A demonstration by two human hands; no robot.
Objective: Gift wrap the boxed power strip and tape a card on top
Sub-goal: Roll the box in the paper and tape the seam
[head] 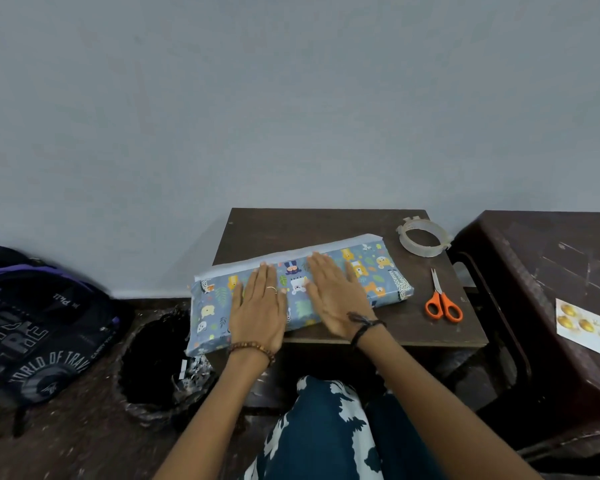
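The long flat box [300,292], wrapped in blue paper with cartoon animals, lies on the small dark wooden table [430,330]. The left hand [258,308] and right hand [336,292] press flat on it, fingers straight, gripping nothing. Right of the box lie a clear tape ring [424,237] and orange-handled scissors [442,299]; further right, a glossy card [589,327].

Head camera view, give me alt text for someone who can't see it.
Both hands, left hand and right hand, press flat on a box wrapped in animal-print paper on a small dark table. A tape roll and orange-handled scissors lie to its right; a card rests on a stool further right.
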